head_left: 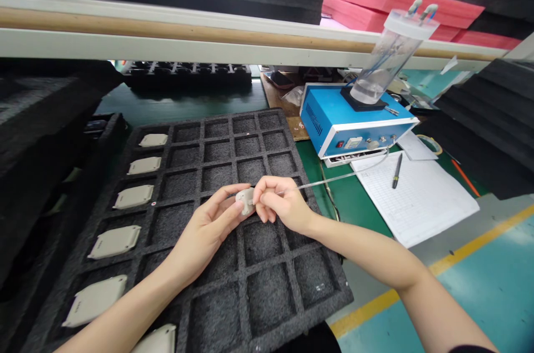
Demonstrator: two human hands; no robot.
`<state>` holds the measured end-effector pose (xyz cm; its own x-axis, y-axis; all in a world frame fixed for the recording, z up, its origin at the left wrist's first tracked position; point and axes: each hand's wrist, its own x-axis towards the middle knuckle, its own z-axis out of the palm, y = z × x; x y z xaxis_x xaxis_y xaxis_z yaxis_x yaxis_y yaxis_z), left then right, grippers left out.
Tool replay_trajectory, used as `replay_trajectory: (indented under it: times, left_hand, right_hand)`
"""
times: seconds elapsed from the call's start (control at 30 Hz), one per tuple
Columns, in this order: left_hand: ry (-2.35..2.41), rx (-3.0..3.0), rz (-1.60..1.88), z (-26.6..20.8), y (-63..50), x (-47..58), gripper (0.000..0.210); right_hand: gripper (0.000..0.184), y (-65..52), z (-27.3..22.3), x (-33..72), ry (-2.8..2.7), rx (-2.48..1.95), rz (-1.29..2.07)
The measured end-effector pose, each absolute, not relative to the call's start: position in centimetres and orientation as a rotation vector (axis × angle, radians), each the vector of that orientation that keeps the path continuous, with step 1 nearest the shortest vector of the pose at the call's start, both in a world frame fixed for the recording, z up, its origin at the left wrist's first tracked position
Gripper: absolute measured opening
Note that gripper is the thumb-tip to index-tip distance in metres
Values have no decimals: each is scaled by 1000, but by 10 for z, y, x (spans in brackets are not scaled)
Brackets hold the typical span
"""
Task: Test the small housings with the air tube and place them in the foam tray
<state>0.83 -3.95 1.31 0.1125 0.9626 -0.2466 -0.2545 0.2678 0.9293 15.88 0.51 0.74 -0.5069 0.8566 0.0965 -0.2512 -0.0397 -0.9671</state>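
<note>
My left hand (211, 225) holds a small beige plastic part (244, 197) between thumb and fingers, above the black foam tray (242, 275). Pinched in my right hand (287, 204), close against that part, is the end of a thin clear tube (334, 179); its tip is hidden by my fingers. The tube runs back to the front of a blue box-shaped machine (354, 122). Several flat beige plastic pieces (133, 197) lie in the tray's left column, and one more (158, 340) shows near the bottom edge, partly behind my left forearm.
A clear cylinder (386, 66) holding some liquid stands tilted in view on the machine. Right of it lie paper sheets (413, 203) and a pen (397, 170). Black foam stacks (37, 136) rise at the left. A shelf (200, 44) crosses above, bearing black and pink foam (400, 0).
</note>
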Motion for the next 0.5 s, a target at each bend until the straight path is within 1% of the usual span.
replay_trajectory:
  times: [0.5]
  left_hand:
    - [1040, 876, 1081, 10, -39, 7, 28]
  right_hand:
    - [8, 5, 6, 159, -1403, -681, 1678]
